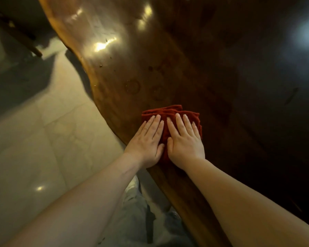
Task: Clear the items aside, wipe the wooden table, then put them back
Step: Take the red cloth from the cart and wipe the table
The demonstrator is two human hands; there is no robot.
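Rust-red cloth point(169, 111), glossy brown table point(114, 56), pale floor point(43, 132).

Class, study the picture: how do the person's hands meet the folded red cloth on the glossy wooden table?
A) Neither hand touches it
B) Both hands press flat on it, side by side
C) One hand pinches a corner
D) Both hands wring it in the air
B: the left hand and right hand lie straight-fingered on the folded red cloth, which rests on the glossy wooden table.

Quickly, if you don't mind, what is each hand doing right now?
Left hand: open, fingers straight, pressing flat on the folded red cloth.
Right hand: open, fingers straight, pressing flat on the same cloth.
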